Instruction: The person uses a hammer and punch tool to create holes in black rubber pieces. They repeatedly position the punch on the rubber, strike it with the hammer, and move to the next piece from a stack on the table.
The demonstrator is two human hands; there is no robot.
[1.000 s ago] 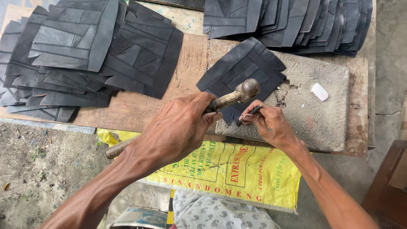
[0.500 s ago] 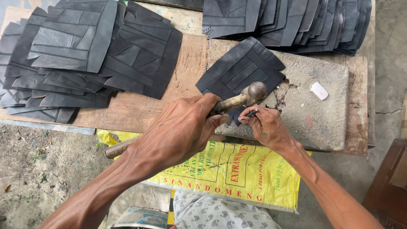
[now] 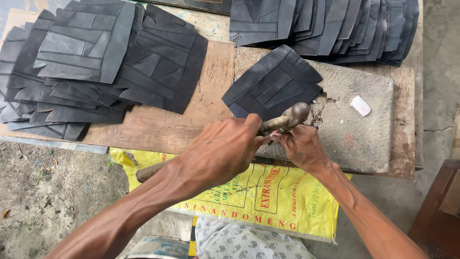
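My left hand (image 3: 221,152) grips the wooden handle of a hammer (image 3: 293,116), whose metal head sits low over the near edge of a black patchwork leather square (image 3: 273,84). The square lies on a grey stone slab (image 3: 357,129). My right hand (image 3: 302,147) is closed just under the hammer head, pinching a small dark tool against the square's near corner. The tool's tip is hidden by the hammer and my fingers.
A heap of black leather squares (image 3: 91,62) covers the wooden bench (image 3: 191,120) at left. Another overlapping row (image 3: 330,26) lies along the back. A small white chunk (image 3: 360,105) rests on the slab. A yellow woven sack (image 3: 268,196) hangs below the bench.
The hammer head has moved right and down toward my right hand. My right hand has drawn in closer under it.
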